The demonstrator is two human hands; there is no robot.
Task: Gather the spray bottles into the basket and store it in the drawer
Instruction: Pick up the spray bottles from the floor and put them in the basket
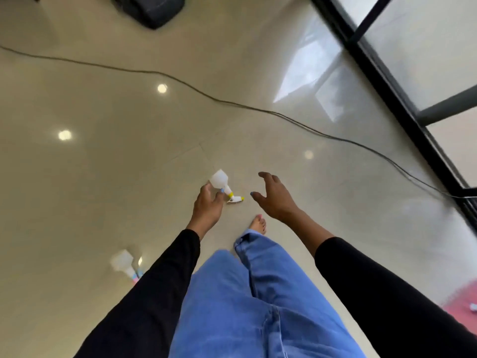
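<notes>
A white spray bottle with a yellow nozzle (222, 182) lies on its side on the glossy beige floor. My left hand (207, 206) hangs just over its near edge, thumb and fingers spread, gripping nothing that I can see. To the right of the bottle, my right hand (275, 196) is held out with its fingers apart and empty. A second white spray bottle with a blue and pink nozzle (123, 262) lies at the lower left, blurred, its nozzle partly hidden behind my left sleeve. No basket or drawer is in view.
A thin dark cable (232, 102) runs across the floor from upper left to right. A dark bag (152, 7) sits at the top. A black-framed glass wall (402, 94) lines the right side. A red mat (462, 298) shows at lower right. My bare foot (259, 223) is stepping forward.
</notes>
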